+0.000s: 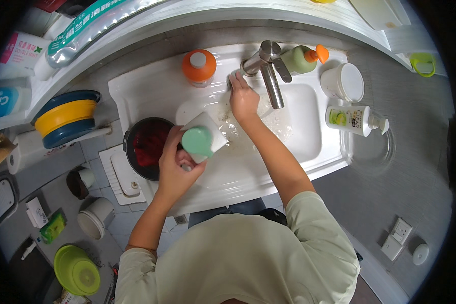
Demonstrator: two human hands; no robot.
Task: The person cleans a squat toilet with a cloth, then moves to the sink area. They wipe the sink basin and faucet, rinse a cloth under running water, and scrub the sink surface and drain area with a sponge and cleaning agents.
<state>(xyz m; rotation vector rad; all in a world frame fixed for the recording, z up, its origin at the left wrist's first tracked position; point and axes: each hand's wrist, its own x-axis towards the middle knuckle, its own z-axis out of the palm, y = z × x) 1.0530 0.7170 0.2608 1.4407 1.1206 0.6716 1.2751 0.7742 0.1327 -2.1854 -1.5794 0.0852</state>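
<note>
My left hand [176, 164] is closed around a white, square-edged object [217, 136] with a round, pale green piece [197, 141] on its upper face. It is held above the left part of the white sink [309, 126], beside a dark round pot [133, 152] with something red inside. My right hand [243, 101] reaches over the basin to the back ledge, left of the metal faucet [272, 83]. Its fingers are drawn together at the ledge, with a small dark shape beside them that I cannot make out. Water with splashes or bubbles shows below my right forearm.
An orange-topped bottle [198, 67] and a green pump bottle [301, 58] stand on the back ledge. At the right are a white tub [343, 82], a white pump bottle [353, 120] and a clear round lid [368, 149]. A shelf [213, 15] overhangs the back; a yellow-blue folding basin [66, 119] is left.
</note>
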